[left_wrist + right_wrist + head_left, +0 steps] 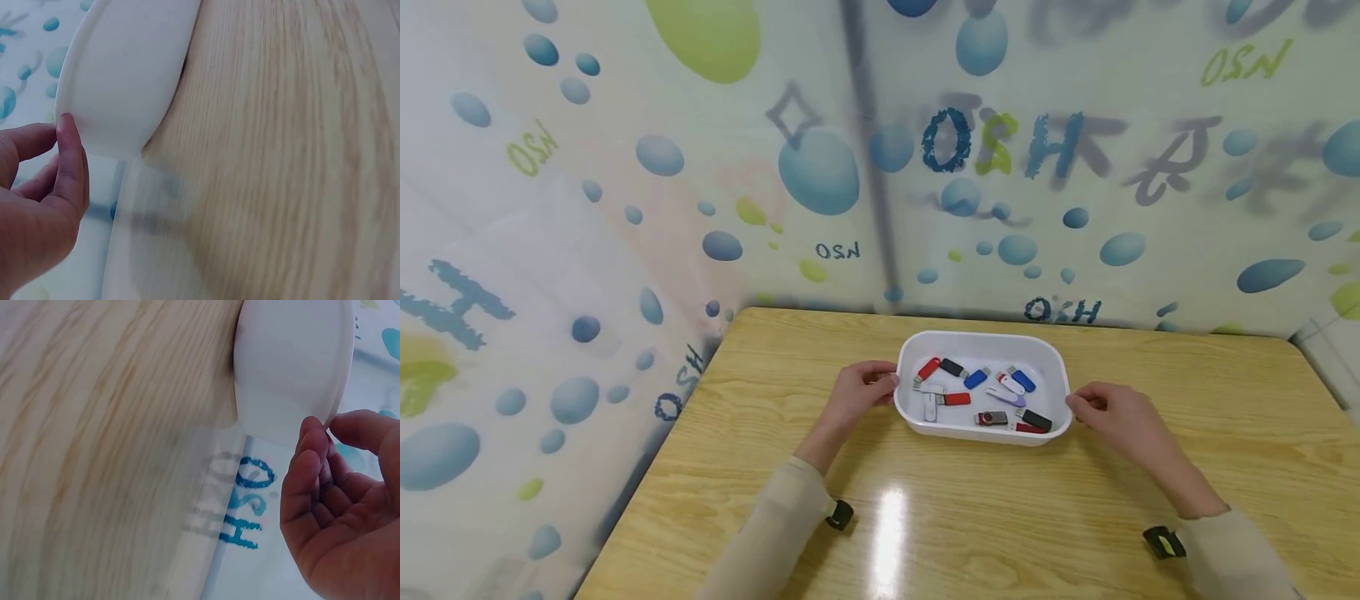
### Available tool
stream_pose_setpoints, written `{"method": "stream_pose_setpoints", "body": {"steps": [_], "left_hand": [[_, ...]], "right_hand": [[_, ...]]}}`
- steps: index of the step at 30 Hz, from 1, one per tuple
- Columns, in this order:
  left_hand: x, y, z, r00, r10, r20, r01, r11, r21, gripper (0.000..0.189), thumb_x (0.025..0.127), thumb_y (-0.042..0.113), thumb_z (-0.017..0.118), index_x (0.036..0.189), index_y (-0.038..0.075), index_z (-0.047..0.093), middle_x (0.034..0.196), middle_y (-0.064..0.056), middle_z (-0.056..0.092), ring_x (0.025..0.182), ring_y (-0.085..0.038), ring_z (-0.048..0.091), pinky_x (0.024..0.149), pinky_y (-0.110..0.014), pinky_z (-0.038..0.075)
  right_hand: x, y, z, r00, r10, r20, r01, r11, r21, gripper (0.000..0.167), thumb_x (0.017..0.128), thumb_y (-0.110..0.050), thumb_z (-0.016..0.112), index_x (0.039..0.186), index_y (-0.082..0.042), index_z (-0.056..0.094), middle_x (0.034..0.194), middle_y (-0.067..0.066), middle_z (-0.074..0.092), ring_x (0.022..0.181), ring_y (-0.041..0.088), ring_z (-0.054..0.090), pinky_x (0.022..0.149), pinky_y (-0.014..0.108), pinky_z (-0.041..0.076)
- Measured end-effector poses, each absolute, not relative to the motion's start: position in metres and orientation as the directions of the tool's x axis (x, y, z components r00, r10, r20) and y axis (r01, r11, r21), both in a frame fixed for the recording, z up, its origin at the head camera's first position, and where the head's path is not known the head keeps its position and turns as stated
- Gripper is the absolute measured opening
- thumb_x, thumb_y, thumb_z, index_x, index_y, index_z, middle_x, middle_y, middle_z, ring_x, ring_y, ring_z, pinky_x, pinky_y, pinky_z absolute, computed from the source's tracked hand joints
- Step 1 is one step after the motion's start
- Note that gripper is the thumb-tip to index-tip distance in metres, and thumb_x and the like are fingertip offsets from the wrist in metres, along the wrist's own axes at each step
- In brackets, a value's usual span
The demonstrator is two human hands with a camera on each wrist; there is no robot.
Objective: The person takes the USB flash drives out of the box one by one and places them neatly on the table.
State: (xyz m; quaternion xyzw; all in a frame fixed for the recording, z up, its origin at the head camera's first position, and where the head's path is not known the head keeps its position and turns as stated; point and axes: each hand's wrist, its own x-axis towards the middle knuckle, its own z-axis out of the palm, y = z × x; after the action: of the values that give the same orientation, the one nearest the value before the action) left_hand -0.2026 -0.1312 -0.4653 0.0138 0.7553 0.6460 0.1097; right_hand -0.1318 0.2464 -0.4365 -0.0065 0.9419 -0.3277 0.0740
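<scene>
A white plastic tub (981, 432) with rounded corners sits on the wooden table, centre right in the head view. Several USB flash drives lie loose in it, among them a red one (957, 399), a blue one (976, 378), a black one (1037, 419) and a white one (930, 407). My left hand (859, 392) pinches the tub's left rim between thumb and fingers. At the opposite end, my right hand (1116, 417) pinches the right rim. Both wrist views show fingertips right at the rim, against the tub's outer wall (131, 69).
The wooden table (760, 383) reaches back to a wall covering (820, 283) printed with blue and green drops. Another printed wall stands along the left edge. Dark bands (840, 515) show at both sleeve cuffs.
</scene>
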Motion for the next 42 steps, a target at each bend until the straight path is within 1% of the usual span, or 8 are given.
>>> {"method": "stream_pose_setpoints", "body": {"steps": [6,10,16,20,25,33,38,42], "left_hand": [[-0.199,-0.123,-0.462,-0.977,0.146,-0.158,-0.132,0.179,0.975,0.027,0.099,0.006,0.067,0.122,-0.008,0.067,0.101,-0.015,0.068,0.081,-0.016,0.065,0.076,-0.029,0.062],[-0.199,-0.119,-0.461,-0.979,0.135,-0.151,-0.122,0.204,0.971,0.027,0.099,0.005,0.066,0.122,-0.009,0.065,0.100,-0.013,0.066,0.080,-0.016,0.062,0.077,-0.035,0.062],[-0.200,-0.117,-0.463,-0.984,0.128,-0.128,-0.102,0.193,0.976,0.024,0.099,0.005,0.064,0.120,-0.008,0.063,0.098,-0.011,0.063,0.082,-0.016,0.060,0.072,-0.030,0.060],[-0.200,-0.117,-0.463,-0.981,0.138,-0.137,-0.111,0.181,0.977,0.023,0.099,0.004,0.064,0.119,-0.007,0.063,0.099,-0.012,0.062,0.082,-0.017,0.061,0.071,-0.028,0.060],[-0.201,-0.116,-0.464,-0.976,0.149,-0.158,-0.129,0.183,0.975,0.023,0.100,0.005,0.064,0.120,-0.006,0.063,0.101,-0.012,0.061,0.081,-0.018,0.061,0.073,-0.030,0.060],[-0.200,-0.115,-0.463,-0.973,0.159,-0.167,-0.139,0.175,0.975,0.022,0.101,0.005,0.063,0.120,-0.005,0.062,0.102,-0.012,0.061,0.082,-0.018,0.061,0.073,-0.030,0.060],[-0.200,-0.115,-0.463,-0.974,0.157,-0.165,-0.140,0.161,0.977,0.022,0.100,0.004,0.063,0.120,-0.005,0.063,0.102,-0.012,0.061,0.082,-0.017,0.061,0.073,-0.029,0.060],[-0.199,-0.115,-0.464,-0.975,0.158,-0.157,-0.131,0.163,0.978,0.021,0.100,0.004,0.063,0.119,-0.006,0.062,0.101,-0.012,0.061,0.081,-0.017,0.061,0.072,-0.030,0.060]], "right_hand": [[-0.130,0.251,-0.435,-0.989,-0.064,-0.137,0.036,0.781,-0.624,0.041,0.106,-0.031,0.060,0.117,0.007,0.068,0.089,0.008,0.068,0.078,0.021,0.057,0.064,0.033,0.050],[-0.129,0.251,-0.435,-0.993,-0.054,-0.108,0.023,0.794,-0.608,0.039,0.105,-0.030,0.061,0.116,0.007,0.067,0.089,0.008,0.067,0.078,0.023,0.056,0.063,0.034,0.048],[-0.136,0.238,-0.422,-0.994,-0.022,0.107,-0.076,0.840,-0.537,0.031,0.103,-0.026,0.064,0.113,0.004,0.065,0.084,0.008,0.062,0.073,0.023,0.053,0.060,0.034,0.043],[-0.145,0.219,-0.410,-0.984,-0.096,0.150,-0.157,0.861,-0.484,0.024,0.100,-0.017,0.067,0.113,0.004,0.067,0.092,0.012,0.064,0.080,0.026,0.056,0.066,0.039,0.051],[-0.157,0.195,-0.414,-0.967,-0.235,0.101,-0.256,0.879,-0.403,0.021,0.098,-0.014,0.071,0.112,0.001,0.072,0.103,0.013,0.069,0.088,0.025,0.063,0.078,0.047,0.058],[-0.174,0.177,-0.430,-0.951,-0.307,-0.040,-0.279,0.905,-0.320,0.021,0.097,-0.015,0.075,0.113,-0.002,0.075,0.099,0.009,0.068,0.085,0.022,0.061,0.085,0.046,0.058],[-0.179,0.171,-0.436,-0.950,-0.301,-0.087,-0.259,0.910,-0.323,0.022,0.096,-0.015,0.075,0.113,-0.002,0.076,0.094,0.007,0.068,0.081,0.021,0.057,0.084,0.042,0.057],[-0.182,0.168,-0.439,-0.945,-0.303,-0.123,-0.254,0.917,-0.307,0.018,0.096,-0.015,0.075,0.107,-0.002,0.077,0.088,0.004,0.067,0.075,0.019,0.054,0.076,0.037,0.054]]}}
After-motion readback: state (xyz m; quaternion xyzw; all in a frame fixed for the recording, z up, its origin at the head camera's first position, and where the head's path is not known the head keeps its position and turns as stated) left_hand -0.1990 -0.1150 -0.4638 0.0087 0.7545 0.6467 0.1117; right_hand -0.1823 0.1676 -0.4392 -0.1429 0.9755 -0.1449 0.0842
